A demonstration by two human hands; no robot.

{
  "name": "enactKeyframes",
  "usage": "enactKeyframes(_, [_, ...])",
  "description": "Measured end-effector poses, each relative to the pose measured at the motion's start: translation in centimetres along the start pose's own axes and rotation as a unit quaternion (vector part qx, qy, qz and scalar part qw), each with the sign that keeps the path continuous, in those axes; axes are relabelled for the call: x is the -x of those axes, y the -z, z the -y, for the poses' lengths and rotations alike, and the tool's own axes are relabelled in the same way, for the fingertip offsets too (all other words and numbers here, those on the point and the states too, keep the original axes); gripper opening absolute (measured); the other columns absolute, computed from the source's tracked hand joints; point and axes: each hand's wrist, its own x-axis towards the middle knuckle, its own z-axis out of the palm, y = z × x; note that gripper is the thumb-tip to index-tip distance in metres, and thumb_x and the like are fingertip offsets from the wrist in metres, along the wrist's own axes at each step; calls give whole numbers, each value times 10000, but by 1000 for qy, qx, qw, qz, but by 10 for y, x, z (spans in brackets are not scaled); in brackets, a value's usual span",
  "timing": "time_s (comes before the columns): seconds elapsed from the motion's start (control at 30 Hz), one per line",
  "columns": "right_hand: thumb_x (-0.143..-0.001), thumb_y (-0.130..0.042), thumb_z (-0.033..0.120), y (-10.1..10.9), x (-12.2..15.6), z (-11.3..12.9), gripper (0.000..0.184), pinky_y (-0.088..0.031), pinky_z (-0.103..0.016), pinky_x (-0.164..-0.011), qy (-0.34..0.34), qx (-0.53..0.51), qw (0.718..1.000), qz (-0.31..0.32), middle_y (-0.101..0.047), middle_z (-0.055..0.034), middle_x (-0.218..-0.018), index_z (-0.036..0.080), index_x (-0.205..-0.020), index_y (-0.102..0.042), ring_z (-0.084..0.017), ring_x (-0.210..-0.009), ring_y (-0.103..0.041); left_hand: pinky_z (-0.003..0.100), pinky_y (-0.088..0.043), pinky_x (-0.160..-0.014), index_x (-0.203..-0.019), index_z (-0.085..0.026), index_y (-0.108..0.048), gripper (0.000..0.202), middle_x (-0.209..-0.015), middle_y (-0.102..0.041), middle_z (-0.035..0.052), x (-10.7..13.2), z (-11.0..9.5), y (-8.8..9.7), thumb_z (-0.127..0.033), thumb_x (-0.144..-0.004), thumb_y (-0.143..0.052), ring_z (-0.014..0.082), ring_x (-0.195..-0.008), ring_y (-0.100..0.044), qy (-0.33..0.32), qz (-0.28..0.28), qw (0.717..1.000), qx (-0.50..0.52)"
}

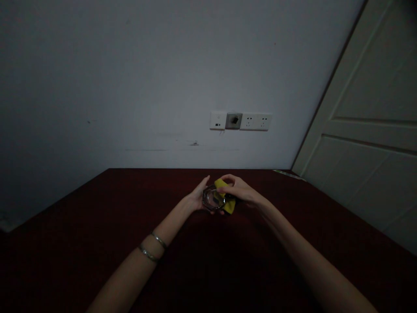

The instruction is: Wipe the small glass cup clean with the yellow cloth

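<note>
Room: pretty dim, you've got a dark red table (97, 243) running up to a pale wall (130, 78).
Left hand: your left hand (196, 198) is curled round a small glass dish (213, 199), fingers closed on its left rim.
Right hand: your right hand (241, 191) has its fingers (226, 178) pinched narrow on a yellow cloth (230, 208), gripping it.
Dish: right between your two sets of fingertips, tipped toward you. Can't tell in this light whether it touches the table.
Cloth: pressed against the dish's right side, poking out above and below your right fingers.
Bangles: two thin bangles (153, 248) on your left forearm, well back from the fingers.
Past your fingertips: a socket strip (240, 121) on the wall, straight ahead and higher up.
Off to the right of your fingers: a pale panelled door (374, 130), well apart from both hands.
</note>
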Motion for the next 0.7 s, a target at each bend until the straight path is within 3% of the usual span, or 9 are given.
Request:
enactKeyframes(0.2, [-574, -722, 338, 1, -5, -2, 440, -410, -258, -474, 19, 0, 999, -36, -616, 13, -601, 186, -930, -512, -137, -501, -565, 349, -451, -415, -987, -144, -543, 702, -753, -676, 143, -3, -1, 1, -714, -801, -177, 299, -589, -648, -22, -39, 999, 28])
enactKeyframes(0.3, [-553, -725, 349, 7, -9, -4, 435, -421, -256, -493, 24, 5, 996, -87, -618, 11, -623, 178, -905, -536, -130, -521, -567, 333, -455, -445, -994, -137, -535, 692, -735, -663, 140, -4, -4, -1, -685, -823, -149, 288, -607, -649, -42, -60, 996, 55])
enactKeyframes(0.5, [-562, -688, 404, 18, -17, -9, 438, -428, -269, -504, 14, 20, 977, -210, -603, -12, -657, 162, -892, -531, -141, -549, -558, 371, -508, -657, -1099, -63, -509, 705, -973, -639, 218, -7, -5, -5, -638, -857, -181, 309, -831, -661, -131, 4, 987, 89])
enactKeyframes(0.7, [-530, -700, 394, 21, -24, -15, 501, -449, -293, -557, 33, 54, 959, -276, -593, -16, -698, 190, -923, -464, -175, -621, -577, 350, -520, -683, -982, -67, -539, 499, -888, -652, 183, -20, 9, 4, -521, -887, -355, 250, -749, -674, -182, -113, 975, 54])
